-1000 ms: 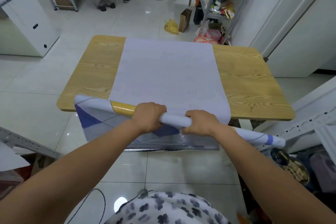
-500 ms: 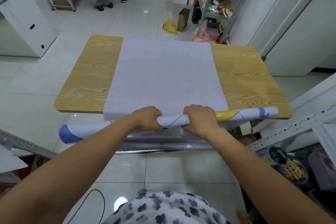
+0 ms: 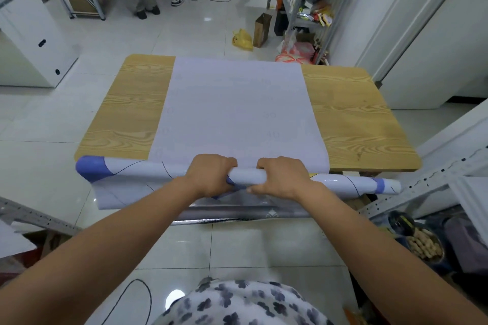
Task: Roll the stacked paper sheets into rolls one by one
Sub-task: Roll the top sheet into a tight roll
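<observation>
We see long glossy white paper roll with blue ends [image 3: 247,176] across lower centre of frame, along near edge of light wooden table [image 3: 356,119]. Our left hand [image 3: 211,175] and right hand [image 3: 281,179] both curl around roll's middle, close together. Flat white paper sheets [image 3: 237,113] cover table centre, above roll.

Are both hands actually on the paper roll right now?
Touching. The head view shows the left hand and right hand curled around the paper roll at the near edge of the table.
</observation>
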